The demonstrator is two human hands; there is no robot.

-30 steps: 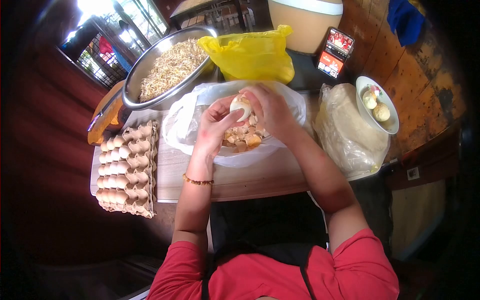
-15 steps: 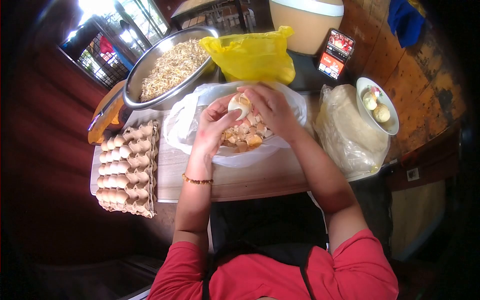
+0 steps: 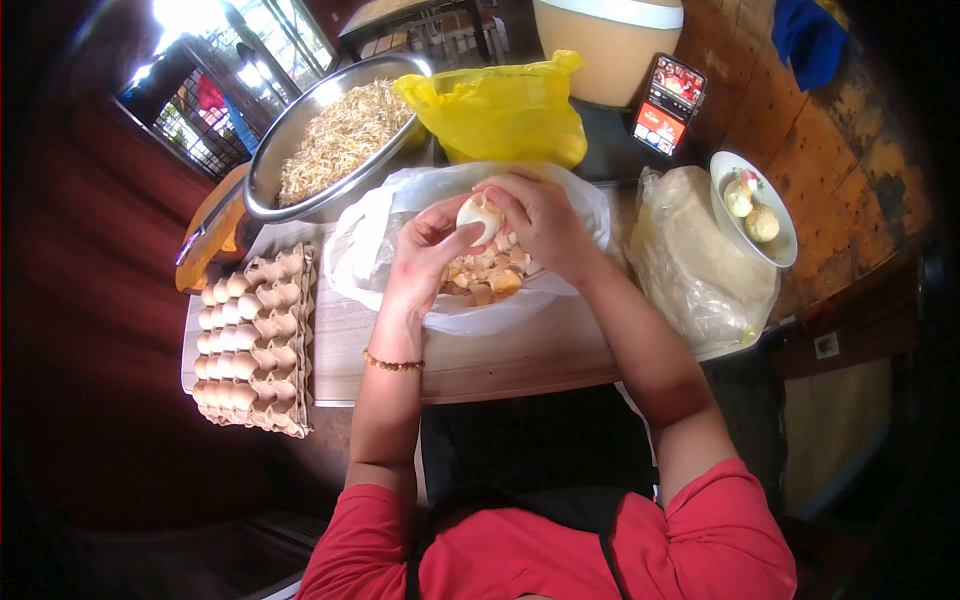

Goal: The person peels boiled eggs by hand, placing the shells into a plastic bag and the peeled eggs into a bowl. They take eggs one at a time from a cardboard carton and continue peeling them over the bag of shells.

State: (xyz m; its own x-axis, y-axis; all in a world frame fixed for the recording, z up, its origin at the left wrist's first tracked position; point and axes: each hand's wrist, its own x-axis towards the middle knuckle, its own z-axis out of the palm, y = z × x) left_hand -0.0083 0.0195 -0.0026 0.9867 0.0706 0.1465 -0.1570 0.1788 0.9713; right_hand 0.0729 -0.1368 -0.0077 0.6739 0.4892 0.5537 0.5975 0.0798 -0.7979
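Note:
A partly peeled egg is held above an open white plastic bag. My left hand is closed around its left and lower side, the thumb across its front. From the upper right, my right hand curls its fingers over the egg's top, where some brownish shell or skin shows. Whether the right hand grips a bit of shell is hidden by its fingers. Below both hands, broken eggshells are heaped in the bag.
Left on the table stands an egg carton with several eggs. A steel bowl of bean sprouts and a yellow bag are behind. To the right lie a clear plastic bag, a bowl with two peeled eggs, and a phone.
My right fingers have shifted slightly over the top of the egg. The left hand keeps its hold, and the view has moved a little.

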